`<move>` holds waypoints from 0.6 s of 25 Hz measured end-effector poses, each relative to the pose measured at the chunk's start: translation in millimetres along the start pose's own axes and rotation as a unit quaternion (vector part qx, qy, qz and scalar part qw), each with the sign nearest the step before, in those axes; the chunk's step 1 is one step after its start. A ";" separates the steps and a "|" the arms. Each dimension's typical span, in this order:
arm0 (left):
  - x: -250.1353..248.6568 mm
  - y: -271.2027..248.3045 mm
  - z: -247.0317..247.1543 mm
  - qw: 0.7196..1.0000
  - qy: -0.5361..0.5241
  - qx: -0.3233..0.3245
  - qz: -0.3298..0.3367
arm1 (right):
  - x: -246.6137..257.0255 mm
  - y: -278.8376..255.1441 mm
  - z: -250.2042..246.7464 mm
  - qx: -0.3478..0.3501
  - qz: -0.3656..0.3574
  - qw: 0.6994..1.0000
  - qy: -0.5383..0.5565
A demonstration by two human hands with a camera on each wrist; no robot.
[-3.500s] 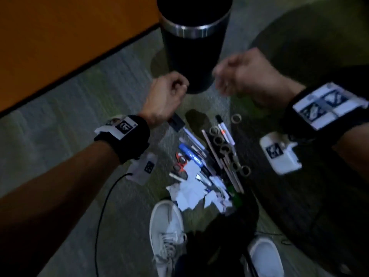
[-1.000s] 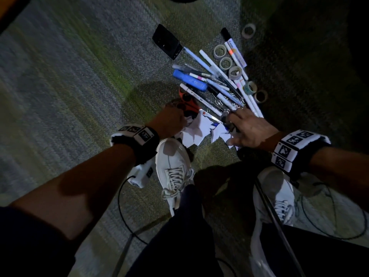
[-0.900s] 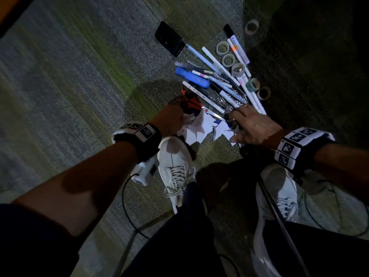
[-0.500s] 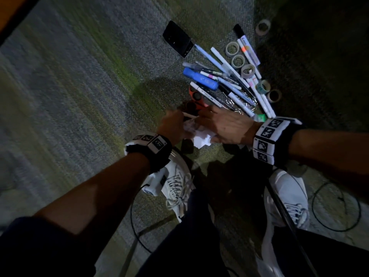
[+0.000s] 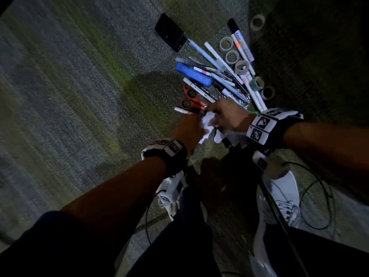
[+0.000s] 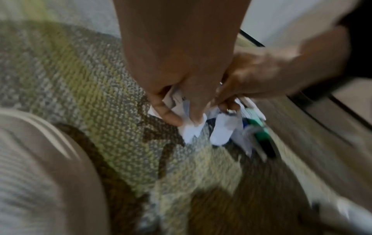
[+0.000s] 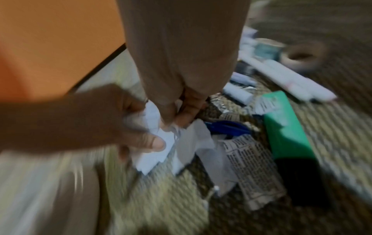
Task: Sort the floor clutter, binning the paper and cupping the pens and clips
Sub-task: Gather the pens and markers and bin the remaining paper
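Head view: both hands meet low over the grey-green carpet [image 5: 79, 96], just beyond the white sneakers [image 5: 283, 194]. The left hand [image 5: 188, 127] and right hand [image 5: 226, 114] close their fingers from either side on the crumpled white paper scraps [image 5: 209, 126], which bunch between them and hang toward the near side. Just beyond lie orange-handled scissors [image 5: 190, 98], a heap of white and blue pens and markers [image 5: 219, 74], a blue highlighter [image 5: 193, 74], several rolls of tape [image 5: 232, 56] and, farther left, a flat black phone [image 5: 170, 33].

Left wrist view: the left hand's thumb and fingers [image 6: 169, 114] pinch the white scraps [image 6: 191, 130] against the carpet; the right hand [image 6: 251, 79] grips more paper just to the right, with a green marker [image 6: 259, 127] beside it.

Right wrist view, blurred: the right hand [image 7: 181, 111] clamps the scraps [image 7: 157, 143] from above while the left hand [image 7: 100, 124] holds them from the left. Printed paper [image 7: 251, 167] and a green highlighter [image 7: 287, 127] lie to the right on the carpet.
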State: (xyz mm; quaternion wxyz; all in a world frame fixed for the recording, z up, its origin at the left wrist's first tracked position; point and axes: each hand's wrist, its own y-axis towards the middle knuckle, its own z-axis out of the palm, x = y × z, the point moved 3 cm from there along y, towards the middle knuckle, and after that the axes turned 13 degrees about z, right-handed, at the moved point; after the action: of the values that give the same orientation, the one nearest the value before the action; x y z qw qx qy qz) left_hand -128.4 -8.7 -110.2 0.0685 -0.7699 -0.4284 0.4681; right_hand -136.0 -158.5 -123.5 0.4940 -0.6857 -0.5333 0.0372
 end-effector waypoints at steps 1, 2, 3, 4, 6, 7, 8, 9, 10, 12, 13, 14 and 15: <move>-0.3 3.0 -2.2 1.000 -0.017 -0.015 0.008 | -5.0 -1.0 -6.5 -0.003 0.025 0.998 0.053; 0.5 5.1 -6.6 1.000 -0.013 -0.023 0.017 | -10.9 -2.8 -13.3 -0.023 0.035 0.995 0.087; 3.4 7.7 -12.1 0.999 0.002 -0.031 0.025 | -16.2 -5.8 -20.9 -0.055 0.033 0.994 0.088; 6.8 9.4 -19.3 0.999 0.022 -0.033 0.028 | -21.8 -9.7 -25.8 -0.082 0.023 0.995 0.059; 16.4 14.3 -32.3 0.998 0.036 -0.027 0.048 | -29.1 -22.1 -27.7 -0.091 0.001 0.995 -0.031; 18.6 15.1 -35.5 0.997 0.040 -0.012 0.070 | -33.0 -27.5 -23.2 -0.074 -0.014 0.995 -0.058; 19.0 15.0 -36.2 0.994 0.054 0.008 0.100 | -37.8 -32.6 -18.0 -0.056 -0.024 0.995 -0.073; 23.3 15.4 -33.5 0.989 0.078 0.032 0.124 | -42.4 -35.8 -12.6 -0.042 -0.026 0.995 -0.086; 23.7 13.9 -29.3 0.985 0.090 0.058 0.132 | -46.7 -37.0 -7.3 -0.036 -0.023 0.994 -0.101; 16.1 9.2 -20.4 0.976 0.101 0.117 0.151 | -53.3 -35.9 -0.1 -0.040 -0.016 0.992 -0.116; 12.4 9.7 -15.3 0.973 0.081 0.142 0.165 | -55.3 -35.7 0.4 -0.047 -0.011 0.993 -0.105; 8.5 12.2 -9.0 0.966 0.073 0.165 0.186 | -57.0 -36.2 -2.6 -0.058 -0.001 0.995 -0.079; 4.1 14.3 -3.8 0.958 0.102 0.182 0.197 | -58.4 -38.1 -7.2 -0.068 0.010 0.997 -0.044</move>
State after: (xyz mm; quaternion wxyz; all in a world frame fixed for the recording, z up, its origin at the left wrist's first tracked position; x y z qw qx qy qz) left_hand -116.1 -13.5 -118.1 0.1571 -0.8574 -0.1664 0.4610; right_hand -183.4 -210.1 -120.3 0.4214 -0.7211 -0.5488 0.0361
